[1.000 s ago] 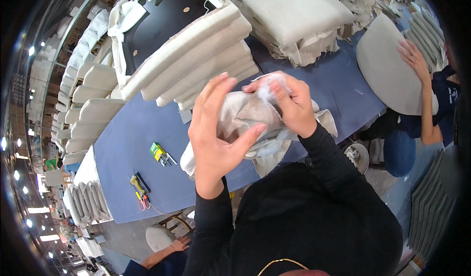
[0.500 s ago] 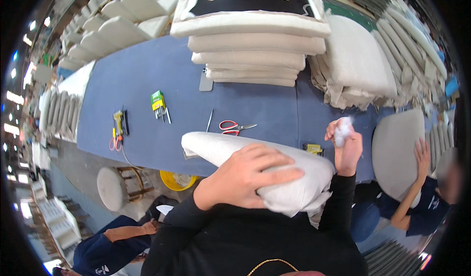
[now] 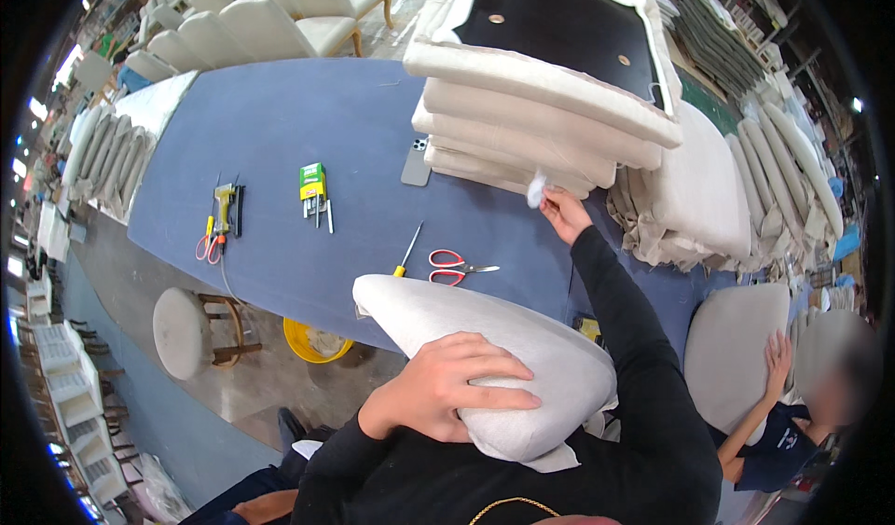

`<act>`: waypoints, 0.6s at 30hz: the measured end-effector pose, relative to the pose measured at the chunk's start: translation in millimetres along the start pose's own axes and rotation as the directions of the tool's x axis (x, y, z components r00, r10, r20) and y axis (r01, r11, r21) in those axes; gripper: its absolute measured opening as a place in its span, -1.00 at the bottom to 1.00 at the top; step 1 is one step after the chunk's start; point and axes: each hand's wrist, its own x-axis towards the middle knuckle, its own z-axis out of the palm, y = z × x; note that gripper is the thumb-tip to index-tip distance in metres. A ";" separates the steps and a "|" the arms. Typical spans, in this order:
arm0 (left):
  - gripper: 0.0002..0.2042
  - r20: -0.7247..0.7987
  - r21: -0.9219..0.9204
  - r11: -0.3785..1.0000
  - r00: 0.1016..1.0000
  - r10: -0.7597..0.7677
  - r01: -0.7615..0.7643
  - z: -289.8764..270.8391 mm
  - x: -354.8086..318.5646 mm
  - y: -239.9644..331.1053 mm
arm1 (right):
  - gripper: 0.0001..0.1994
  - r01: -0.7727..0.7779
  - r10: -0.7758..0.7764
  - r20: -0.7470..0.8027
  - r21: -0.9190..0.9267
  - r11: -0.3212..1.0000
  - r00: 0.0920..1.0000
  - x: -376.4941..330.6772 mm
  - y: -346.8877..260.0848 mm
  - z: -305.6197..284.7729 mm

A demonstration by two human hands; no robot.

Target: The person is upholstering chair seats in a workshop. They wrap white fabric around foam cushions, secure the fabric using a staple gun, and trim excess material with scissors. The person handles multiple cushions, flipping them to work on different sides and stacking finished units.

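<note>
A pale fabric-covered cushion (image 3: 503, 324) leans tilted between my body and the table's near edge. My left hand (image 3: 452, 383) grips its near side, fingers spread over the cover and thumb underneath. Loose fabric hangs from its lower edge. My right arm reaches forward across the table, and my right hand (image 3: 566, 215) pinches a wad of white stuffing (image 3: 536, 190) in front of a stack of padded panels (image 3: 550, 105). Just beyond the cushion lie red-handled scissors (image 3: 457, 267) and a yellow-handled screwdriver (image 3: 408, 247).
On the blue table (image 3: 270, 105) are a staple gun (image 3: 224, 215), a green-yellow box (image 3: 313, 182) and a phone (image 3: 416, 165). A stool (image 3: 182, 334) and yellow bucket (image 3: 296, 342) stand at left. At right, a co-worker's hand (image 3: 777, 362) touches a grey panel (image 3: 732, 338).
My right hand has moved forward and left with the white stuffing, from beside the cushion to near the stack. My left hand keeps its hold on the cushion. The view has shifted.
</note>
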 end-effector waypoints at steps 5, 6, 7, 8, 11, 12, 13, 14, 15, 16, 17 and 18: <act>-0.53 -0.113 -0.057 0.998 0.993 0.030 -0.037 -21.8 -36.4 -3.9 | -0.78 0.151 -0.218 0.127 0.399 0.905 0.968 135.9 43.8 -65.7; -0.54 -0.147 -0.044 0.999 0.989 0.016 -0.022 -21.6 -42.2 -2.1 | -0.73 0.389 -0.388 0.052 0.007 0.921 0.920 152.8 59.6 -57.6; -0.55 -0.190 -0.021 1.000 0.982 -0.010 0.006 -21.7 -49.7 -0.7 | -0.67 0.222 -0.305 0.072 0.533 0.816 0.949 164.2 72.0 -51.7; -0.50 -0.207 -0.065 0.998 0.978 0.000 -0.014 -20.8 -53.3 -4.1 | -0.68 0.311 -0.296 -0.111 0.500 0.808 0.949 177.8 55.1 -64.9; -0.43 -0.259 -0.021 1.000 0.966 -0.019 0.014 -20.0 -69.1 -6.9 | -0.69 0.534 -0.536 -0.062 -0.046 0.844 0.842 182.6 68.0 -67.8; -0.37 -0.262 -0.025 0.999 0.965 -0.030 0.024 -18.4 -72.3 -8.6 | -0.70 0.547 -0.557 -0.104 -0.110 0.830 0.824 182.5 69.0 -44.4; -0.37 -0.306 0.013 0.994 0.947 -0.097 0.106 -14.0 -72.9 -1.3 | -0.72 0.223 -0.132 -0.245 0.391 0.893 0.960 165.0 97.1 10.4; -0.38 -0.330 0.014 0.996 0.941 -0.079 0.088 -10.2 -66.1 -6.8 | -0.73 0.143 -0.038 -0.273 0.375 0.916 0.961 162.1 82.7 19.2; -0.38 -0.336 0.001 0.998 0.941 -0.051 0.055 -8.3 -61.5 -9.7 | -0.74 0.083 0.043 -0.325 0.365 0.927 0.945 156.5 69.8 10.4; -0.38 -0.333 0.002 0.999 0.942 -0.042 0.045 -6.4 -57.6 -11.2 | -0.75 0.021 0.125 -0.377 0.361 0.932 0.918 152.5 60.4 3.7; -0.39 -0.329 0.003 0.999 0.944 -0.035 0.038 -4.3 -53.5 -12.2 | -0.74 0.007 0.121 -0.336 0.357 0.934 0.934 151.3 55.0 0.8; -0.39 -0.316 -0.001 1.000 0.949 -0.021 0.022 -3.3 -49.3 -12.9 | -0.73 0.006 0.109 -0.303 0.356 0.935 0.947 150.1 48.4 -7.7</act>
